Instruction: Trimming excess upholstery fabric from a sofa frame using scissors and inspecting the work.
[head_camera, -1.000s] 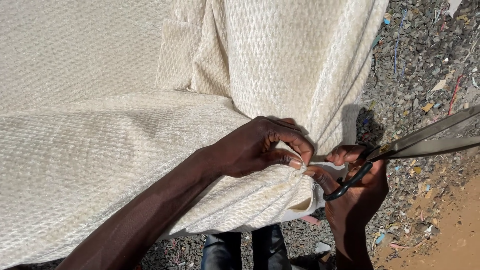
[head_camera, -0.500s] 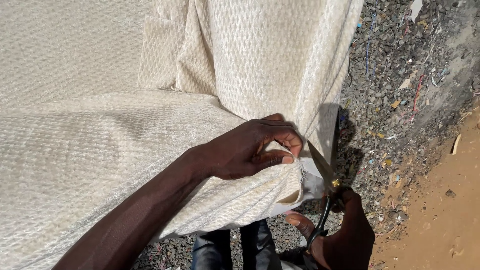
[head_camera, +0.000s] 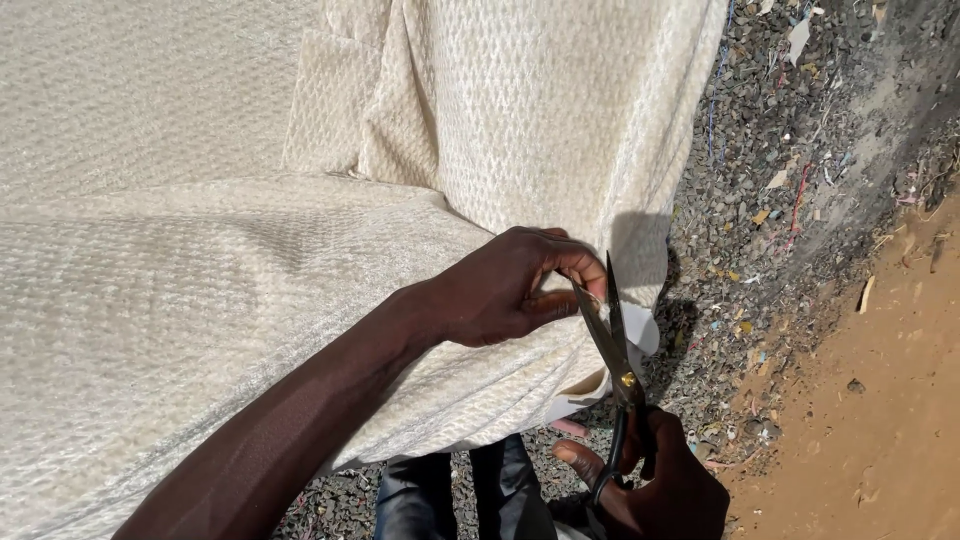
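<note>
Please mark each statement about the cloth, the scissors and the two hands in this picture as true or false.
1. The left hand pinches a fold of the cream fabric. True.
2. The right hand holds the scissors by their black handles. True.
3. The scissors' blades are fully closed. False: they stand slightly apart, tips up at the pinched fold.
4. The scissors lie on the ground. False: they are held up in the hand.
5. The gravel ground is littered with small scraps. True.
</note>
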